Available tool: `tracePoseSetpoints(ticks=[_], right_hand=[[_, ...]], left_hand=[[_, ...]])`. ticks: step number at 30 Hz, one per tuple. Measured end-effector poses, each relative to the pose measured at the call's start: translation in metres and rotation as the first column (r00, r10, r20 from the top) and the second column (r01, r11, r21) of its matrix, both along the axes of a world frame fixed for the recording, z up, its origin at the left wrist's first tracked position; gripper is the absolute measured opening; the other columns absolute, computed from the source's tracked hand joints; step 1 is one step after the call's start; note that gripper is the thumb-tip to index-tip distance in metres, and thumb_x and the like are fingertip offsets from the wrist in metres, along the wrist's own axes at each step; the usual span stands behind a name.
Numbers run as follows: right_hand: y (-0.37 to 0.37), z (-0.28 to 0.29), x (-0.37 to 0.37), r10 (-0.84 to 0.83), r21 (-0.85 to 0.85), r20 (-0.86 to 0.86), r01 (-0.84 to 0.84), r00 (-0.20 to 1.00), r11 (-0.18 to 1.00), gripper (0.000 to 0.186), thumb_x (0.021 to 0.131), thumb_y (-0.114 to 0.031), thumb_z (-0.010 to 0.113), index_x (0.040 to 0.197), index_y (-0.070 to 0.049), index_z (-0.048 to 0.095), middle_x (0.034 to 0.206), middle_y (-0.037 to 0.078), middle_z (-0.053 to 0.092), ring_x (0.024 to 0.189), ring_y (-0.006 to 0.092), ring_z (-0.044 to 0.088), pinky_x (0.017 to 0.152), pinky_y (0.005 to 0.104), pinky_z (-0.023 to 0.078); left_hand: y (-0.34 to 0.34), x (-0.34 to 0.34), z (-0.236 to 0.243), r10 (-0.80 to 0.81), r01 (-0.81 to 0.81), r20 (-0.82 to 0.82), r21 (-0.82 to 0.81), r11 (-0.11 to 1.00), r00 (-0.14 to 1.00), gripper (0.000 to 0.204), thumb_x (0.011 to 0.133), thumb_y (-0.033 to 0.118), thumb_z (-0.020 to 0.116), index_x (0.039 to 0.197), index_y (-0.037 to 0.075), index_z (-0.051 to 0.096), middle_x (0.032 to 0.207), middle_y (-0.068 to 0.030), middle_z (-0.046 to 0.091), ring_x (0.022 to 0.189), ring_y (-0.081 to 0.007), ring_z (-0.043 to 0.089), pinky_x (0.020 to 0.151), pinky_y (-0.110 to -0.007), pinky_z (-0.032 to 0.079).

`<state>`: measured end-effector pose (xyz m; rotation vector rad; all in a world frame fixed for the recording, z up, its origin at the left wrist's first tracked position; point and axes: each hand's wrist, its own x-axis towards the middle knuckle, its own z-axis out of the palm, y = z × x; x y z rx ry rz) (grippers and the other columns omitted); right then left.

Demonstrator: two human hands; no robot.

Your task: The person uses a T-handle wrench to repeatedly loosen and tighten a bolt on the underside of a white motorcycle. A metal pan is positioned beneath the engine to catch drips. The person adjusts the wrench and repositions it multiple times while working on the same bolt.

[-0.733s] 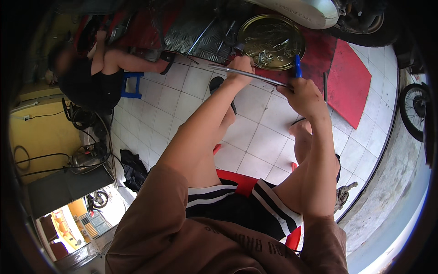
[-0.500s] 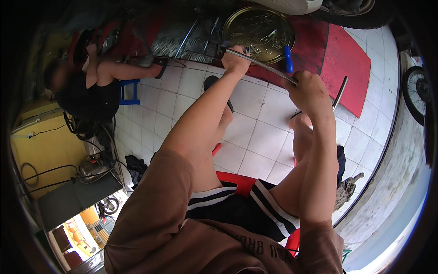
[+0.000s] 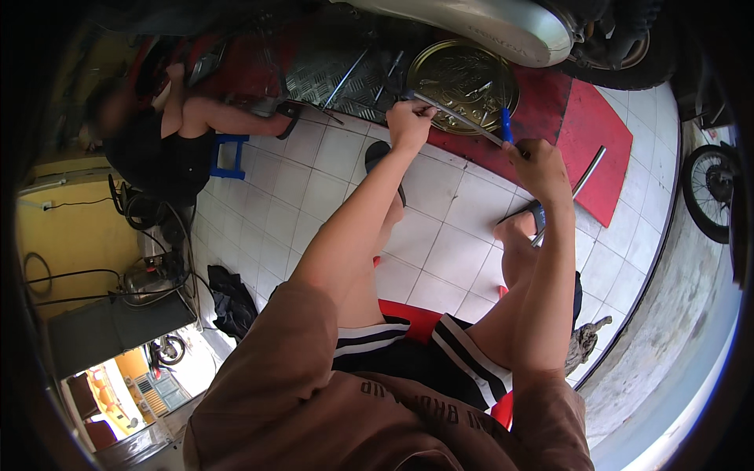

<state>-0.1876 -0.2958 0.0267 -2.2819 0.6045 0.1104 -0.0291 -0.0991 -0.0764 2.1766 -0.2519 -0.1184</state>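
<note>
A long metal bar wrench (image 3: 462, 119) with a dark head slants across in front of the tray, held up between both hands. My left hand (image 3: 411, 125) is closed near its head end, fingers curled; the exact hold there is partly hidden. My right hand (image 3: 542, 170) is closed around the other end. Just beyond the bar lies a round brass-coloured tray (image 3: 424, 74) with small metal parts in it. A screwdriver with a blue handle (image 3: 506, 124) rests at the tray's right edge, close to my right hand.
Overhead at the far side is a motorcycle (image 3: 503, 35). A red platform (image 3: 601, 149) holds the tray, and a metal pipe (image 3: 591, 173) leans by its edge. Rod tools (image 3: 344, 80) lie on a chequered metal plate. Another person (image 3: 161, 149) sits at the left near a blue stool (image 3: 228, 157).
My view has tilted up, so the scene sits lower and more of the motorcycle shows. Both hands stay on the bar, with only a slight shift relative to the tray.
</note>
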Motion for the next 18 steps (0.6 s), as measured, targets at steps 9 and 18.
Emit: tracePoseSetpoints(ticks=[9,18], right_hand=[[0.005,0.001,0.015,0.023,0.001,0.125,-0.023,0.992,1.0,0.047,0.082,-0.044,0.07,0.074,0.002,0.07,0.054,0.019,0.057,0.048,0.0259,0.057,0.054,0.0378,0.044],[0.023,0.007,0.027,0.064,0.024,0.08,-0.066,0.995,0.998,0.042,0.081,-0.04,0.073,0.073,0.002,0.069,0.054,0.015,0.058,0.05,0.0212,0.056,0.053,0.0366,0.043]], left_hand=[[0.06,-0.004,0.078,-0.084,-0.282,-0.396,-0.773,0.568,0.915,0.018,0.098,0.019,0.054,0.101,0.002,0.053,0.099,-0.0103,0.062,0.091,-0.0269,0.068,0.074,-0.033,0.055],[0.064,0.001,0.09,0.025,-0.288,-0.329,-0.786,0.547,0.944,0.021,0.095,0.02,0.061,0.098,0.0,0.056,0.09,-0.0103,0.065,0.085,-0.0236,0.069,0.064,-0.031,0.057]])
